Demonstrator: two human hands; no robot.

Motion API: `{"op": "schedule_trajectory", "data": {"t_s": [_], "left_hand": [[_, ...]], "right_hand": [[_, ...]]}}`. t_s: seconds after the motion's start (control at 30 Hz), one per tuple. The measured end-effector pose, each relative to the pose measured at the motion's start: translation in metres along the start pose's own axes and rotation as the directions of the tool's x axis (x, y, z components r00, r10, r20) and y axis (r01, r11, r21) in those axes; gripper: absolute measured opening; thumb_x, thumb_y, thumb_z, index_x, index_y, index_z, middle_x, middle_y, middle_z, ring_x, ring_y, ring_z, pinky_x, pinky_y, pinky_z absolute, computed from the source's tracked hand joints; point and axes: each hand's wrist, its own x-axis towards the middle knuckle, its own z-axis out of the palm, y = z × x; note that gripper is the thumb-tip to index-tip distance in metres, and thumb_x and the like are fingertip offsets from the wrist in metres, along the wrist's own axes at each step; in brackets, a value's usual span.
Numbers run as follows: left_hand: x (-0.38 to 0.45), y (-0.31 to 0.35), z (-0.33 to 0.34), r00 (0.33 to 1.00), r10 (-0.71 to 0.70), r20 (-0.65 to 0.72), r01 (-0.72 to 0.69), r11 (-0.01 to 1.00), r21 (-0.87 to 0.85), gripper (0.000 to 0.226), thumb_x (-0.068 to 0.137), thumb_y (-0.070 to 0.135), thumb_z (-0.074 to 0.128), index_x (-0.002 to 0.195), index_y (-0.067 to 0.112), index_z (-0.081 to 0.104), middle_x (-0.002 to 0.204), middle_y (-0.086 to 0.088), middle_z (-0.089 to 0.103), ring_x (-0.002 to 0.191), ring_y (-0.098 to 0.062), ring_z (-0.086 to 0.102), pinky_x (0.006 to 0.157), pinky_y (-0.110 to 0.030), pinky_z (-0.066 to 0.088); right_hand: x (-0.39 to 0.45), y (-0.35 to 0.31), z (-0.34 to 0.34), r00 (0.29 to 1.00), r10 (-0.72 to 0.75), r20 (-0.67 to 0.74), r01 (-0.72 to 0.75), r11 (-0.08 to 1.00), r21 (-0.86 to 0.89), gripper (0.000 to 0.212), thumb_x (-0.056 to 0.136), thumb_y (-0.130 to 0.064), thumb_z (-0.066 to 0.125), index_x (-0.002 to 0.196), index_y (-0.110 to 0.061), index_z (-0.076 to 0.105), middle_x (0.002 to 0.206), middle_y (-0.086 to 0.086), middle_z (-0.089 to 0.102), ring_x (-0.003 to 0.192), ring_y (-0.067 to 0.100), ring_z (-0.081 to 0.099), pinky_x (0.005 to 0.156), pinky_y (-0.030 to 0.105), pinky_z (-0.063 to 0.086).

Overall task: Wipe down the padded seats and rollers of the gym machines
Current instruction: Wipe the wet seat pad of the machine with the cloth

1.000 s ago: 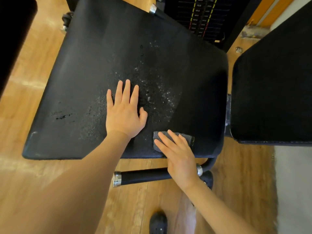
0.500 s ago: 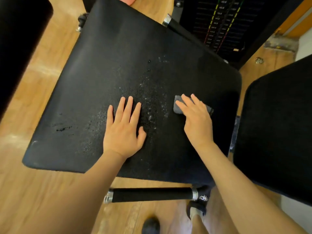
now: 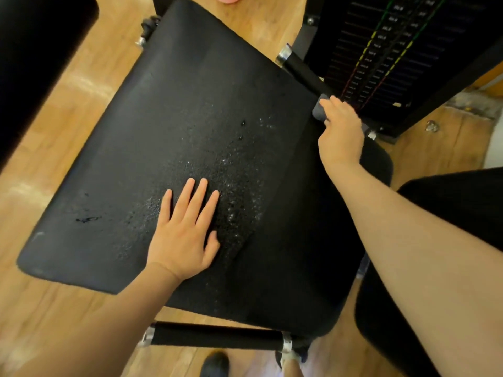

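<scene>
Grey cloth (image 3: pixel 319 111) being pressed under the right hand (image 3: pixel 340 131), grip curled, at the padded seat's (image 3: pixel 190 118) far right edge, left hand (image 3: pixel 186 232) being laid flat, fingers spread, near its front edge.

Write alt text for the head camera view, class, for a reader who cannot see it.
A person's right hand presses a grey cloth at the far edge of a black padded seat, while the left hand rests flat beside white spray droplets. A weight stack stands behind, on a wooden floor.
</scene>
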Motion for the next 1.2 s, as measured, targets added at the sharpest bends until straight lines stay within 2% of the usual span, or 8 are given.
{"op": "schedule_trajectory", "data": {"t_s": [0.1, 0.43, 0.57, 0.8, 1.0, 1.07, 1.13, 1.2], "left_hand": [[-0.001, 0.001, -0.001, 1.000, -0.005, -0.001, 0.005, 1.000, -0.009, 0.067, 0.082, 0.038, 0.036, 0.141, 0.008, 0.036, 0.148, -0.020, 0.033, 0.140, -0.035, 0.020, 0.113, -0.050, 0.003], [-0.001, 0.000, 0.002, 1.000, -0.004, 0.003, 0.004, 1.000, -0.018, 0.067, 0.083, 0.038, 0.035, 0.142, 0.007, 0.038, 0.149, -0.019, 0.032, 0.140, -0.035, 0.020, 0.112, -0.053, 0.007], [-0.001, -0.001, 0.003, 1.000, 0.001, -0.009, -0.002, 1.000, -0.021, 0.067, 0.083, 0.039, 0.034, 0.142, 0.008, 0.039, 0.150, -0.019, 0.032, 0.140, -0.034, 0.019, 0.112, -0.054, 0.008], [-0.002, -0.003, 0.005, 0.999, 0.011, -0.053, -0.013, 0.999, -0.052, 0.066, 0.085, 0.040, 0.031, 0.143, 0.010, 0.038, 0.151, -0.016, 0.030, 0.142, -0.031, 0.018, 0.112, -0.052, 0.008], [-0.005, -0.004, -0.001, 0.998, 0.012, -0.067, -0.021, 0.991, -0.135, 0.058, 0.092, 0.031, 0.038, 0.146, 0.013, 0.032, 0.155, -0.011, 0.023, 0.145, -0.028, 0.011, 0.115, -0.048, 0.003], [-0.014, -0.010, -0.007, 0.995, -0.025, -0.095, 0.004, 0.976, -0.216, 0.056, 0.091, 0.023, 0.045, 0.145, 0.013, 0.034, 0.154, -0.010, 0.025, 0.145, -0.026, 0.011, 0.115, -0.046, 0.000], [-0.037, -0.020, -0.011, 0.979, -0.143, -0.142, 0.098, 0.954, -0.282, 0.055, 0.089, 0.017, 0.048, 0.143, 0.011, 0.037, 0.152, -0.011, 0.029, 0.144, -0.028, 0.013, 0.115, -0.048, 0.000], [-0.068, -0.032, -0.008, 0.954, -0.242, -0.175, 0.183, 0.937, -0.298, 0.054, 0.088, 0.017, 0.046, 0.141, 0.010, 0.041, 0.151, -0.014, 0.030, 0.143, -0.031, 0.016, 0.114, -0.051, 0.001]], "right_hand": [[-0.022, -0.011, 0.008, 0.998, 0.048, -0.034, -0.049, 0.999, -0.013, 0.054, 0.091, 0.008, 0.043, 0.139, -0.016, 0.042, 0.148, 0.002, 0.036, 0.139, 0.021, 0.025, 0.115, 0.036, 0.021], [-0.126, -0.034, 0.014, 0.990, -0.081, 0.112, 0.091, 0.992, -0.090, 0.059, 0.085, 0.010, 0.051, 0.138, -0.014, 0.042, 0.148, 0.006, 0.036, 0.139, 0.026, 0.026, 0.113, 0.040, 0.020], [-0.163, -0.049, 0.023, 0.989, -0.099, 0.106, 0.112, 0.986, -0.121, 0.061, 0.079, 0.009, 0.061, 0.135, -0.013, 0.046, 0.144, 0.007, 0.042, 0.135, 0.028, 0.034, 0.109, 0.043, 0.028], [-0.245, -0.078, 0.036, 0.986, -0.137, 0.094, 0.147, 0.983, -0.112, 0.066, 0.067, 0.006, 0.074, 0.127, -0.014, 0.055, 0.134, 0.005, 0.053, 0.127, 0.027, 0.047, 0.101, 0.039, 0.034], [-0.289, -0.090, 0.042, 0.966, -0.201, 0.160, 0.229, 0.957, -0.176, 0.073, 0.060, 0.004, 0.080, 0.126, -0.015, 0.056, 0.133, 0.005, 0.055, 0.123, 0.027, 0.050, 0.098, 0.040, 0.041], [-0.299, -0.090, 0.043, 0.949, -0.257, 0.181, 0.288, 0.942, -0.173, 0.072, 0.061, 0.005, 0.079, 0.127, -0.014, 0.055, 0.133, 0.005, 0.054, 0.124, 0.027, 0.049, 0.100, 0.040, 0.038], [-0.305, -0.089, 0.042, 0.931, -0.304, 0.201, 0.340, 0.924, -0.176, 0.070, 0.064, 0.007, 0.076, 0.127, -0.013, 0.055, 0.133, 0.005, 0.054, 0.124, 0.028, 0.049, 0.101, 0.039, 0.034], [-0.306, -0.088, 0.042, 0.920, -0.338, 0.196, 0.372, 0.913, -0.168, 0.066, 0.066, 0.010, 0.073, 0.126, -0.011, 0.056, 0.132, 0.007, 0.055, 0.124, 0.029, 0.049, 0.101, 0.041, 0.037]]}}
